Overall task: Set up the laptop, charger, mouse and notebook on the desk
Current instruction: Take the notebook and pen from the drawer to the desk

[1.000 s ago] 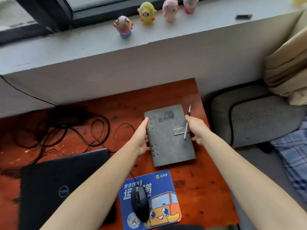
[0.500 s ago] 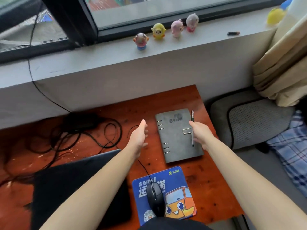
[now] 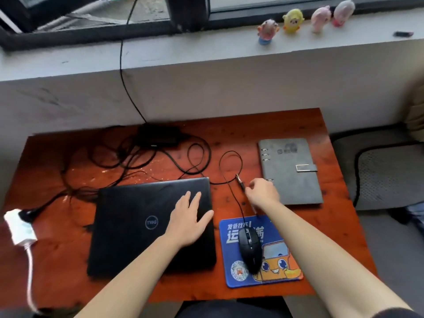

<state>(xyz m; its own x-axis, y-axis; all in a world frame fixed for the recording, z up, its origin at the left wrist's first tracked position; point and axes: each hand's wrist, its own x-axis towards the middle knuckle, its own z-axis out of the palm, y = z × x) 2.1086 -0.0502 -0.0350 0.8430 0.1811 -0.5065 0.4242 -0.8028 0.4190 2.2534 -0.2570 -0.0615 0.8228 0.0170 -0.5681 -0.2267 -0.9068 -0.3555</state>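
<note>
The closed black laptop [image 3: 137,223] lies at the front left of the red-brown desk [image 3: 286,120]. My left hand [image 3: 191,216] rests flat on the lid's right part, fingers straight. The grey ring-bound notebook [image 3: 296,180] lies closed at the back right. My right hand [image 3: 262,193] is just left of it and grips a pen [image 3: 240,181], whose tip sticks out toward the back left. The black wired mouse [image 3: 250,246] sits on a blue mouse pad [image 3: 282,269]. The black charger brick [image 3: 158,135] sits at the desk's back with tangled cables.
A white power strip [image 3: 18,226] hangs over the desk's left edge. A cable [image 3: 121,65] climbs from the charger to the window sill, where several small toy figures [image 3: 293,20] stand. A grey cushioned seat [image 3: 387,175] is right of the desk.
My left hand moved from beside the notebook onto the laptop lid. My right hand lifted the pen off the notebook's right side and carried it to the notebook's left. The view swung left.
</note>
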